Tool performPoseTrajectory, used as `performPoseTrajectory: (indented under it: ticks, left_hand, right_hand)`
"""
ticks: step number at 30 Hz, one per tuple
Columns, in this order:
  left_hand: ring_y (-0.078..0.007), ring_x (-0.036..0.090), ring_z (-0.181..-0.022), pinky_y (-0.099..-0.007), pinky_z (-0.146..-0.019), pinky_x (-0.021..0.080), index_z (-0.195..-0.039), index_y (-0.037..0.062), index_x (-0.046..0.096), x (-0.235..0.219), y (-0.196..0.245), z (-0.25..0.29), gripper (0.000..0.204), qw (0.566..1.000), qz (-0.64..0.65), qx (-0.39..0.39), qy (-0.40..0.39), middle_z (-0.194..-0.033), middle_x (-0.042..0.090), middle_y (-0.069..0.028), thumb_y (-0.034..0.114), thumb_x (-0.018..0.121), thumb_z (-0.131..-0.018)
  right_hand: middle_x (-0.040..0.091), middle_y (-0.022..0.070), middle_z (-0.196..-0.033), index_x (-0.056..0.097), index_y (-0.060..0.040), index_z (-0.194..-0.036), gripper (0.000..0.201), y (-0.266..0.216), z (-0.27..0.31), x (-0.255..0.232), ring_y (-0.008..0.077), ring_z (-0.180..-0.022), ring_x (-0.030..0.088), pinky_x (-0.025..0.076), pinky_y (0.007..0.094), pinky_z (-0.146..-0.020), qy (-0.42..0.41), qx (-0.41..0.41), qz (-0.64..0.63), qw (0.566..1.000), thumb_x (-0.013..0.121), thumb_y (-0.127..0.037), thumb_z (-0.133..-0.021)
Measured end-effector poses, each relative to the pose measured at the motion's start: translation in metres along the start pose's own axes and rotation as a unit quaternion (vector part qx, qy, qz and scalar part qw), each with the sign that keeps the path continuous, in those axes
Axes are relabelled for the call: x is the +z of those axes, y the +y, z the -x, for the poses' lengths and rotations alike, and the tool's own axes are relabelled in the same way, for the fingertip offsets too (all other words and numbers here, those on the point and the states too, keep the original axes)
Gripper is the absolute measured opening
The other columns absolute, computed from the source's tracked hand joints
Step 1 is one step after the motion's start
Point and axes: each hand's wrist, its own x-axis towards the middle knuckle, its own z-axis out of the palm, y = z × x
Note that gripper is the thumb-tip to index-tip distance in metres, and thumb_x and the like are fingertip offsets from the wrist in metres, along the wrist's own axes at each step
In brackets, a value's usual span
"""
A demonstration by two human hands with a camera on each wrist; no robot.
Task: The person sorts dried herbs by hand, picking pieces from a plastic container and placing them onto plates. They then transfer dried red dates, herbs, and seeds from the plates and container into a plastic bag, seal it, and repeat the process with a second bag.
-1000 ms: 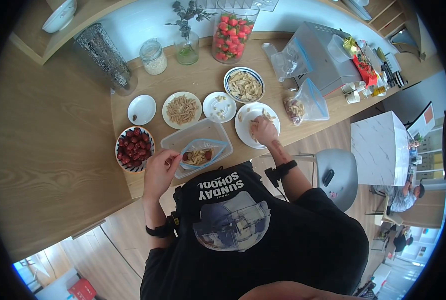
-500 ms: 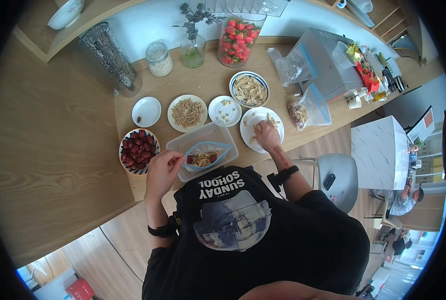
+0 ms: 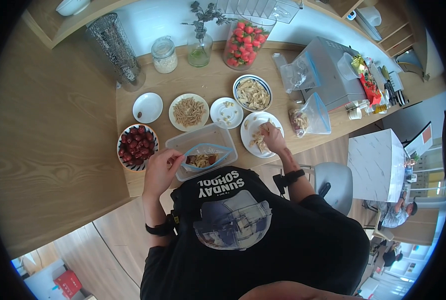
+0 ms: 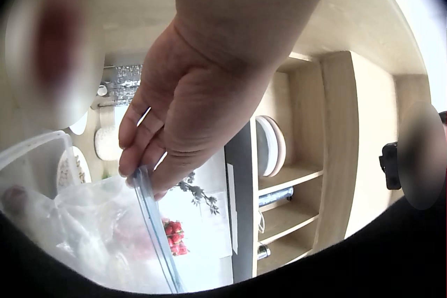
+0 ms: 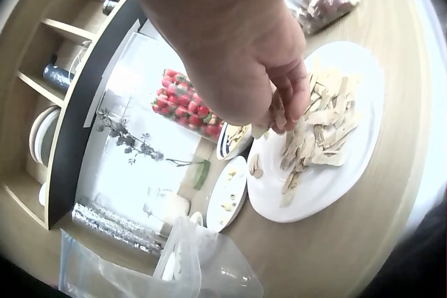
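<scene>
My left hand (image 3: 159,172) pinches the upper edge of a clear zip bag (image 4: 150,224) with a blue seal. The bag stands with its mouth parted inside a clear plastic box (image 3: 229,134) and has pale slices and red dates in its bottom. My right hand (image 3: 274,137) is over a white plate (image 5: 276,197) heaped with dried pale slices (image 5: 325,127). Its fingers are curled together at the heap, and a pale slice (image 5: 259,131) pokes out between them in the right wrist view.
A bowl of red dates (image 3: 137,147) stands left of the box. Behind are a saucer (image 3: 147,107), a plate of pale strips (image 3: 189,111), a small plate (image 3: 226,113) and a bowl of slices (image 3: 253,93). A filled bag (image 3: 300,120) lies right, near the counter edge.
My right hand has shifted slightly right over the plate, with more of the slices showing beside it. The left hand keeps its hold on the bag. The head view has tilted a little.
</scene>
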Motion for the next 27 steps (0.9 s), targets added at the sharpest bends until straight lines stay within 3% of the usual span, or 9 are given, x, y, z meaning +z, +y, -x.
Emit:
performPoseTrajectory:
  ticks: [4,6,10,12,15,22,27]
  left_hand:
    - [-0.0247,0.067,-0.07,-0.034,-0.065,0.052,-0.089,-0.0003,0.069,0.002,0.002,0.006,0.013,1.0,-0.01,-0.004,0.005,-0.079,0.066,-0.0129,0.012,0.07,-0.088]
    - [-0.0248,0.067,-0.07,-0.0342,-0.065,0.051,-0.088,-0.0003,0.069,0.003,0.003,0.007,0.013,1.0,-0.012,-0.005,0.006,-0.079,0.067,-0.0129,0.012,0.07,-0.089]
    - [-0.0246,0.066,-0.069,-0.0343,-0.065,0.051,-0.089,-0.0002,0.068,0.004,0.011,0.01,0.012,1.0,-0.017,-0.003,0.005,-0.079,0.067,-0.0126,0.012,0.07,-0.089]
    - [-0.0243,0.066,-0.07,-0.034,-0.065,0.051,-0.089,0.0,0.068,0.005,0.011,0.011,0.012,1.0,-0.013,-0.003,0.003,-0.079,0.067,-0.0125,0.012,0.07,-0.089]
    - [-0.0235,0.066,-0.07,-0.0335,-0.065,0.051,-0.09,0.0,0.068,0.008,0.011,0.013,0.011,1.0,-0.012,0.0,-0.001,-0.079,0.067,-0.0122,0.011,0.07,-0.089]
    - [-0.0222,0.065,-0.07,-0.033,-0.065,0.051,-0.091,-0.0006,0.067,0.01,0.011,0.016,0.013,1.0,-0.006,0.003,-0.013,-0.08,0.066,-0.0117,0.012,0.07,-0.09]
    - [-0.0221,0.065,-0.071,-0.0328,-0.066,0.051,-0.092,-0.0008,0.068,0.009,0.012,0.018,0.014,1.0,-0.009,-0.001,-0.024,-0.08,0.065,-0.0115,0.013,0.069,-0.091]
  right_hand:
    - [0.067,0.0265,-0.099,0.062,-0.001,-0.107,0.023,-0.001,0.006,0.003,0.0423,-0.094,0.065,0.051,0.0489,-0.082,-0.01,-0.039,0.013,0.999,0.06,-0.019,-0.093]
    - [0.065,0.0264,-0.101,0.063,-0.0038,-0.109,0.021,0.003,0.008,0.008,0.0459,-0.093,0.064,0.052,0.0505,-0.082,-0.034,-0.106,0.04,0.993,0.058,-0.017,-0.093]
    - [0.061,0.0255,-0.108,0.063,-0.0053,-0.109,0.023,0.007,0.015,0.019,0.0466,-0.095,0.063,0.053,0.0504,-0.083,-0.062,-0.08,0.071,0.992,0.062,-0.019,-0.09]
    - [0.058,0.0246,-0.112,0.062,-0.0056,-0.107,0.027,0.012,0.014,0.025,0.045,-0.096,0.063,0.053,0.05,-0.083,-0.062,-0.114,0.051,0.99,0.067,-0.023,-0.088]
    - [0.06,0.0231,-0.11,0.063,-0.0058,-0.107,0.03,-0.01,0.025,0.017,0.0424,-0.096,0.064,0.053,0.0493,-0.084,-0.046,-0.073,0.047,0.995,0.07,-0.027,-0.086]
    - [0.06,0.0225,-0.107,0.063,-0.0053,-0.107,0.032,0.004,0.023,0.028,0.0413,-0.093,0.065,0.054,0.0472,-0.084,-0.033,-0.056,0.064,0.996,0.073,-0.023,-0.083]
    - [0.062,0.0221,-0.104,0.064,-0.0034,-0.107,0.033,-0.003,0.031,0.019,0.0399,-0.094,0.065,0.054,0.0451,-0.084,-0.05,-0.063,-0.003,0.997,0.074,-0.025,-0.084]
